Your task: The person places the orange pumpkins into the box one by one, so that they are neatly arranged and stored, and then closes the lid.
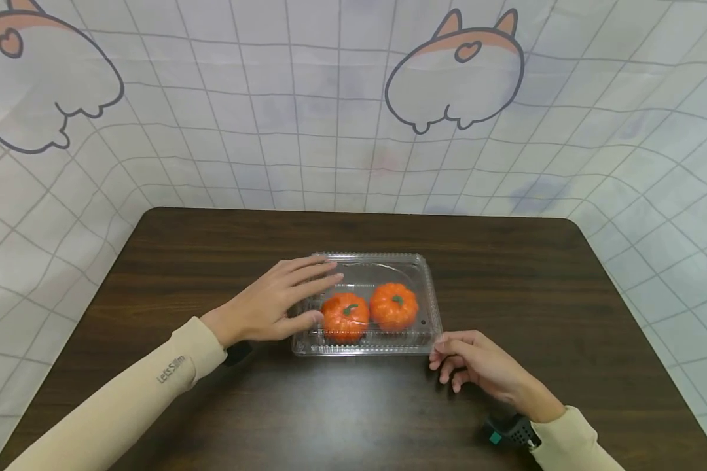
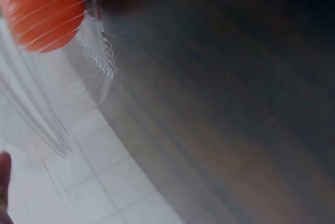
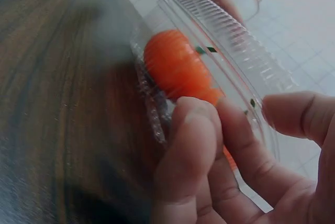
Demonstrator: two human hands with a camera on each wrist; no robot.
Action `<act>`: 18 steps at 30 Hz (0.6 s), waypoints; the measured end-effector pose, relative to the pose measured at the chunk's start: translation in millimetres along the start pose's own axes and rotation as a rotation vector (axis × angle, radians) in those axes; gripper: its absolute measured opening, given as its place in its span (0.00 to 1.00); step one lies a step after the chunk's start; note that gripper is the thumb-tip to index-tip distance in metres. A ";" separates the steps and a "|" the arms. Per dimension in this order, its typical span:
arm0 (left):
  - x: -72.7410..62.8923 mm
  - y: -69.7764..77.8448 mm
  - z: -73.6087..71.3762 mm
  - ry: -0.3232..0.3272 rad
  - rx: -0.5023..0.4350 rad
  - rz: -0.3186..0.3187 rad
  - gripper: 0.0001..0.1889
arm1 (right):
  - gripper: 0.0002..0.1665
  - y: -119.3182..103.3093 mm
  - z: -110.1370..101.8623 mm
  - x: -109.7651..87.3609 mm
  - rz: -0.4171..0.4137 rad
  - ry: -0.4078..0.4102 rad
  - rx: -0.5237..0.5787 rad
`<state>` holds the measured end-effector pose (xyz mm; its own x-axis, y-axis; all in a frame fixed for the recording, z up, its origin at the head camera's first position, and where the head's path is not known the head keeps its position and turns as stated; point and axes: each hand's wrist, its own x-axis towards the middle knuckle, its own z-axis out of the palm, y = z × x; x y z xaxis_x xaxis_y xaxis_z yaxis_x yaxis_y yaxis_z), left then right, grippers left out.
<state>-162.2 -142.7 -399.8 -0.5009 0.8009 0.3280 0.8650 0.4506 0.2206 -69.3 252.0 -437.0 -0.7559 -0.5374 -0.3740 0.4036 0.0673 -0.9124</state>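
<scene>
A clear plastic clamshell container [image 1: 365,271] sits on the table, with two small orange pumpkins [image 1: 394,307] inside, each with a green stem. Spread over its left side is my left hand [image 1: 279,297], its fingers straight and the thumb near the left pumpkin [image 1: 345,317]. At the front right corner my right hand [image 1: 477,363] pinches the container's edge between thumb and curled fingers. In the right wrist view, the right fingers [image 3: 191,140] partly hide the pumpkins [image 3: 175,64] behind the clear wall. The left wrist view is blurred and shows one pumpkin [image 2: 44,9] through plastic.
The dark wooden table [image 1: 241,405] has rounded far corners. A white grid-patterned cloth [image 1: 330,111] with cartoon animal drawings surrounds its back and sides. A dark strap with a device [image 1: 512,430] is on the right wrist.
</scene>
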 end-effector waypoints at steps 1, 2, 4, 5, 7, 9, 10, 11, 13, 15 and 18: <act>-3.5 0.0 -1.0 0.030 -0.031 -0.065 0.33 | 0.12 0.6 0.8 0.4 0.001 0.006 0.003; -6.9 0.2 -1.9 0.057 -0.059 -0.129 0.32 | 0.12 1.2 1.6 0.8 0.002 0.013 0.008; -14.8 -0.3 -2.1 0.101 -0.109 -0.252 0.31 | 0.12 2.5 3.2 1.2 0.005 0.023 0.019; -18.7 0.3 -2.4 0.111 -0.132 -0.313 0.31 | 0.12 3.2 3.9 1.3 0.005 0.025 0.024; -27.0 1.0 -1.9 0.109 -0.165 -0.416 0.28 | 0.12 4.5 5.2 1.7 -0.003 0.022 0.037; -35.3 0.2 -0.1 0.089 -0.198 -0.493 0.23 | 0.13 5.9 6.3 2.0 -0.011 0.019 0.053; -39.0 0.1 0.7 0.073 -0.224 -0.526 0.19 | 0.13 6.5 6.7 2.3 -0.013 0.019 0.060; -42.5 -0.2 1.7 0.055 -0.252 -0.557 0.16 | 0.13 7.0 7.1 2.7 -0.016 0.020 0.065; -48.6 -0.7 4.5 0.017 -0.317 -0.595 0.10 | 0.14 7.6 7.7 3.1 -0.014 0.026 0.077; -53.6 0.1 7.0 -0.027 -0.385 -0.611 0.08 | 0.15 7.6 8.5 3.4 -0.008 0.033 0.078; -59.2 5.0 9.9 -0.099 -0.472 -0.590 0.11 | 0.15 7.4 9.3 3.7 -0.001 0.036 0.080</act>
<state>-127.9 -184.0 -427.3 -0.8520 0.5216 -0.0448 0.3397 0.6161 0.7107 -64.3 242.7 -443.6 -0.7734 -0.5071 -0.3803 0.4420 -0.0013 -0.8970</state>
